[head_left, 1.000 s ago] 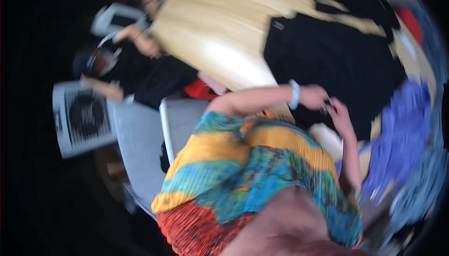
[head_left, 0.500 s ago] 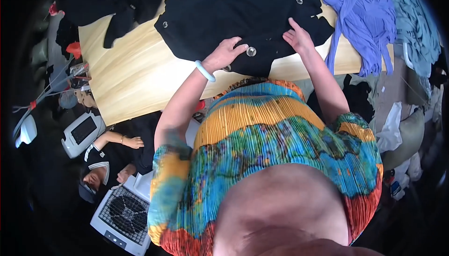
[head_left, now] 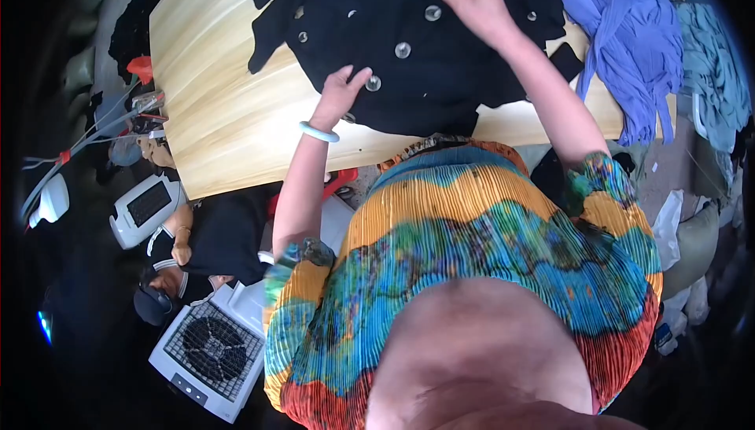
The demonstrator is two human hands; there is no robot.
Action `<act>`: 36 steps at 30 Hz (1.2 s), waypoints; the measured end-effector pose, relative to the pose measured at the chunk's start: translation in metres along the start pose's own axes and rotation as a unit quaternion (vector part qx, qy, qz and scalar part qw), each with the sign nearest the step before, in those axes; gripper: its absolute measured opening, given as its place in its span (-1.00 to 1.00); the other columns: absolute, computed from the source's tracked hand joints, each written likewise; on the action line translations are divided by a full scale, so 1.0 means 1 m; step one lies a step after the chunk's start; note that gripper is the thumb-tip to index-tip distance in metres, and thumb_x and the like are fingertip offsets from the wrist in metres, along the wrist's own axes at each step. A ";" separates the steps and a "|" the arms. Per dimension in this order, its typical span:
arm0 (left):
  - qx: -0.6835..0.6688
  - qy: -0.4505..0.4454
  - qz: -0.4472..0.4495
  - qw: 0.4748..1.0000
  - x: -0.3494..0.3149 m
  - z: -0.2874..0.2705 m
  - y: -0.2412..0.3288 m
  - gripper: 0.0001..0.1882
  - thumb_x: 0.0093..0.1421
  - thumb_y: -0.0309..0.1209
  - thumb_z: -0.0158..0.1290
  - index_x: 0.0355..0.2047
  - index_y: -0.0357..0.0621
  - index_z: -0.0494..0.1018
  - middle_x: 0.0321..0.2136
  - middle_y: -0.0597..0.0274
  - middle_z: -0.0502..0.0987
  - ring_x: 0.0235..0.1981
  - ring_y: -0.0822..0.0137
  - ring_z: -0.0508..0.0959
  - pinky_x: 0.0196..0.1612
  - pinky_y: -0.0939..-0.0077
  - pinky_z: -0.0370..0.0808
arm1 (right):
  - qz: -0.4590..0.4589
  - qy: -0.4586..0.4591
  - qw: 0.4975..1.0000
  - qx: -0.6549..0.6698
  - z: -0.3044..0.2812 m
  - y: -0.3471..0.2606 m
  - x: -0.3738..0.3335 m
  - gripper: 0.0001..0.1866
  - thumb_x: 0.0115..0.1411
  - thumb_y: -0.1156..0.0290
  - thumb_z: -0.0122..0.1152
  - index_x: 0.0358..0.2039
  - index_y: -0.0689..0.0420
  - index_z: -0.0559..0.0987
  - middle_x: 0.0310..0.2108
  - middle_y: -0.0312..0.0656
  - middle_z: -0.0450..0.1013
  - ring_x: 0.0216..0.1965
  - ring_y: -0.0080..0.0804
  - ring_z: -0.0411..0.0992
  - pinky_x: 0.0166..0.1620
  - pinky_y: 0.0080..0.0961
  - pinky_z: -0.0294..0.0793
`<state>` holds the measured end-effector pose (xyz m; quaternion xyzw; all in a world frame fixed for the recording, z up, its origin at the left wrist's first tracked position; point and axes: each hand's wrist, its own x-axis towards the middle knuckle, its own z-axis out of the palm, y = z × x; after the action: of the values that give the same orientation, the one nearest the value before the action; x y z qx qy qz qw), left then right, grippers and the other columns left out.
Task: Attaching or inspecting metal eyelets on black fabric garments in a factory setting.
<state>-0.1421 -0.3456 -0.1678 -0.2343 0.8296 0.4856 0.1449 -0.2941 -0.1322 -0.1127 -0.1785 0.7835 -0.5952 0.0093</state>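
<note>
A black garment [head_left: 440,88] with several round, shiny buttons is spread on the wooden table. My left hand [head_left: 340,98], a pale bangle on its wrist, rests at the garment's near left part. Its thumb points toward the nearest large button [head_left: 373,83], apart from the fingers. Farther off, my right hand [head_left: 474,5] is over the upper part of the garment, right of another large button [head_left: 432,13]. Its fingers are loosely bent, with the thumb apart, and I see nothing held in it. Two buttons form a slanting row with the nearest one.
Purple cloth [head_left: 621,45] hangs over the table's right end, beside blue-green cloth [head_left: 712,60]. The pale wooden table top [head_left: 212,92] shows at left. Below left, another person's arm [head_left: 182,241] is near a grey-white fan unit [head_left: 212,351]. Cables [head_left: 102,135] run at far left.
My right hand has gone up and left across the garment, away from me. My left hand is lower and farther left. More buttons now show on the black cloth, which lies differently.
</note>
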 end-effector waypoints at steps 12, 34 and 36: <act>0.119 -0.014 0.129 0.984 0.047 0.022 0.032 -0.51 -0.06 -0.13 0.11 -0.42 -0.43 0.39 -0.54 -0.10 0.47 -0.48 0.13 0.49 -0.39 0.43 0.38 | -0.116 -0.153 0.937 -0.290 0.042 0.052 -0.120 -0.66 -0.10 0.53 0.08 -0.24 0.22 0.35 -0.32 -0.10 0.30 -0.27 -0.19 0.33 -0.17 -0.38 0.32; -0.091 -0.090 0.045 0.991 0.032 0.040 0.061 -0.72 0.03 -0.41 0.01 -0.31 -0.42 0.43 -0.38 0.09 0.51 -0.35 0.37 0.47 -0.25 0.52 0.38 | -0.108 -0.271 0.897 -0.333 0.025 0.022 -0.066 -0.86 -0.01 0.50 -0.08 -0.46 0.25 0.44 -0.41 -0.06 0.36 -0.31 -0.19 0.38 -0.24 -0.35 0.40; -0.081 -0.072 0.043 0.993 0.035 0.043 0.058 -0.69 0.02 -0.39 0.02 -0.31 -0.45 0.41 -0.37 0.05 0.50 -0.34 0.33 0.48 -0.24 0.50 0.38 | -0.105 -0.270 0.907 -0.305 0.027 0.022 -0.068 -0.84 -0.01 0.51 -0.11 -0.43 0.27 0.43 -0.38 -0.01 0.36 -0.30 -0.15 0.38 -0.21 -0.32 0.39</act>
<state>-0.2016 -0.2922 -0.1624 -0.1737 0.7844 0.5725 0.1635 -0.2299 -0.1330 -0.1544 -0.4077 0.8712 -0.2535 0.1025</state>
